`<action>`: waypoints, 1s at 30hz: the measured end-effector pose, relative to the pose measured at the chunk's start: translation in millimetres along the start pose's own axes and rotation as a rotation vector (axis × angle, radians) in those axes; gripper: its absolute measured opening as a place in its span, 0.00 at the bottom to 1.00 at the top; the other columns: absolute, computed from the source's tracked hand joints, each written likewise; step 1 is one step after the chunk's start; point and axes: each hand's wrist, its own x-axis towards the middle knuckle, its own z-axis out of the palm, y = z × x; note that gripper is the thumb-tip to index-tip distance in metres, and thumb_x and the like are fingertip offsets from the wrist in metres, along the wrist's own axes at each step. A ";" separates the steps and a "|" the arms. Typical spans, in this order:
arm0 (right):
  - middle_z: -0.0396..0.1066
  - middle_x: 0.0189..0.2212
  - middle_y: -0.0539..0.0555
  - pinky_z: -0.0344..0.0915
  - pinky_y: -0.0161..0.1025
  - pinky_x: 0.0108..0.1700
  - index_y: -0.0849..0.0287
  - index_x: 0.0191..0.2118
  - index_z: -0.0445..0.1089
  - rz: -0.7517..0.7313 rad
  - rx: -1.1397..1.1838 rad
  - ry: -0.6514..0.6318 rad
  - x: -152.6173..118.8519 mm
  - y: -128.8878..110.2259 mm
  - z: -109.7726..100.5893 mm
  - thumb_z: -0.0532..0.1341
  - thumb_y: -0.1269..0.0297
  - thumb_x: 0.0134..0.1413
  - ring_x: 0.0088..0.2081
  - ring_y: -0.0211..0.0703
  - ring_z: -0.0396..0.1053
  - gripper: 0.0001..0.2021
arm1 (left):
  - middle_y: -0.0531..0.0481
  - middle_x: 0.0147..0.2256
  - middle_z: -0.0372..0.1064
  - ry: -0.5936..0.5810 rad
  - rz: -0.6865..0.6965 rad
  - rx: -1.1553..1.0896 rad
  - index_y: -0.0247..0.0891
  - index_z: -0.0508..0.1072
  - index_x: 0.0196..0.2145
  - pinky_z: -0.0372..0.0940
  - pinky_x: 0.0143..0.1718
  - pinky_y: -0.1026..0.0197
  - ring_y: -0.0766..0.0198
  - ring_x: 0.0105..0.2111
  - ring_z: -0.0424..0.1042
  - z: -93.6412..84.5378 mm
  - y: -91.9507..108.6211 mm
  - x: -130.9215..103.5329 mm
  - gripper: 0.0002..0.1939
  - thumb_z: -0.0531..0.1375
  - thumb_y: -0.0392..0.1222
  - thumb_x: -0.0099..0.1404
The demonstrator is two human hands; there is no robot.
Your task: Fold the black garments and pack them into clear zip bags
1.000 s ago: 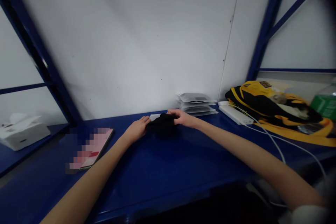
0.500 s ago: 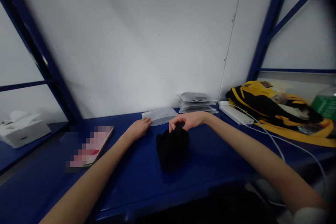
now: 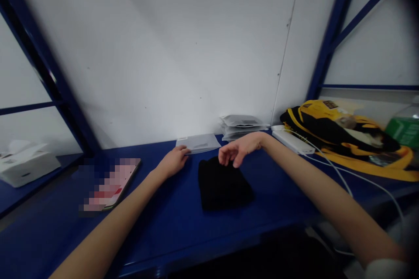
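On blue tabletop (image 3: 176,222) | folded blk cloth (image 3: 225,189) ctr, lying flat, wearer-side of R hand (image 3: 240,150) | translucent plastic bag (image 3: 202,141) beyond cloth, long axis L-R | R hand nearer cloth, above far edge — thumb/fingers apart, nothing held | L hand (image 3: 174,160) at bag's nr-left corner — pinched or resting, can't tell

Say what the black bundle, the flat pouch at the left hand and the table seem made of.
Bundle: probably soft, matte fabric; rounded edges, no shine.
Pouch: likely frosted plastic, being pale and cloudy.
Table: perhaps painted metal; its blue surface looks smooth, with faint reflections.
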 end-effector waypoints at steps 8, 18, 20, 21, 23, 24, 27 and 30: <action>0.62 0.26 0.48 0.56 0.33 0.30 0.60 0.33 0.62 0.297 -0.133 0.325 -1.1 33.8 -19.8 0.57 0.70 0.40 0.27 0.34 0.61 0.09 | 0.49 0.48 0.61 0.048 0.412 -0.332 0.42 0.63 0.48 0.57 0.49 0.63 0.65 0.47 0.61 -39.4 97.0 -13.6 0.18 0.45 0.32 0.63; 0.60 0.23 0.47 0.50 0.31 0.25 0.61 0.30 0.61 0.179 -0.186 0.383 -5.6 14.9 -12.2 0.56 0.66 0.45 0.24 0.32 0.58 0.05 | 0.49 0.54 0.57 -0.117 0.546 -0.264 0.39 0.63 0.37 0.58 0.46 0.59 0.58 0.48 0.60 -41.1 122.0 -19.0 0.21 0.52 0.25 0.43; 0.60 0.23 0.47 0.51 0.31 0.25 0.61 0.30 0.61 0.124 -0.169 0.386 -5.1 11.7 -10.5 0.56 0.65 0.47 0.24 0.32 0.58 0.05 | 0.51 0.55 0.55 -0.125 0.468 -0.292 0.40 0.62 0.35 0.61 0.41 0.62 0.59 0.45 0.63 -50.9 112.8 -19.0 0.19 0.52 0.26 0.43; 0.60 0.23 0.47 0.52 0.31 0.26 0.61 0.31 0.61 0.108 -0.160 0.370 -4.3 10.9 -9.8 0.55 0.64 0.47 0.24 0.32 0.58 0.06 | 0.51 0.55 0.54 -0.127 0.423 -0.305 0.40 0.62 0.35 0.61 0.39 0.63 0.61 0.43 0.65 -56.4 107.9 -19.3 0.19 0.51 0.26 0.43; 0.61 0.24 0.47 0.53 0.32 0.27 0.60 0.31 0.61 0.105 -0.152 0.302 -1.1 10.2 -8.1 0.55 0.62 0.48 0.26 0.33 0.60 0.07 | 0.51 0.54 0.55 -0.123 0.331 -0.314 0.40 0.61 0.34 0.61 0.35 0.64 0.64 0.37 0.68 -67.8 97.8 -19.5 0.17 0.51 0.27 0.44; 0.62 0.25 0.48 0.54 0.32 0.28 0.60 0.32 0.61 0.116 -0.156 0.261 1.3 9.8 -6.7 0.55 0.61 0.48 0.26 0.33 0.60 0.08 | 0.51 0.54 0.55 -0.117 0.290 -0.314 0.40 0.62 0.34 0.61 0.34 0.64 0.65 0.35 0.68 -73.3 92.7 -19.4 0.17 0.50 0.27 0.44; 0.63 0.26 0.48 0.54 0.32 0.28 0.60 0.33 0.61 0.181 -0.179 0.144 11.2 6.7 1.3 0.60 0.56 0.43 0.27 0.34 0.61 0.14 | 0.50 0.53 0.56 -0.140 0.202 -0.344 0.39 0.63 0.34 0.61 0.34 0.64 0.65 0.35 0.67 -89.7 75.7 -19.8 0.16 0.50 0.29 0.45; 0.62 0.26 0.47 0.54 0.33 0.27 0.59 0.35 0.61 0.298 -0.300 0.109 20.3 0.3 13.8 0.64 0.51 0.34 0.27 0.35 0.59 0.22 | 0.50 0.47 0.63 -0.328 0.147 -0.390 0.39 0.66 0.35 0.61 0.37 0.64 0.62 0.38 0.67 -104.2 54.6 -25.3 0.17 0.51 0.31 0.45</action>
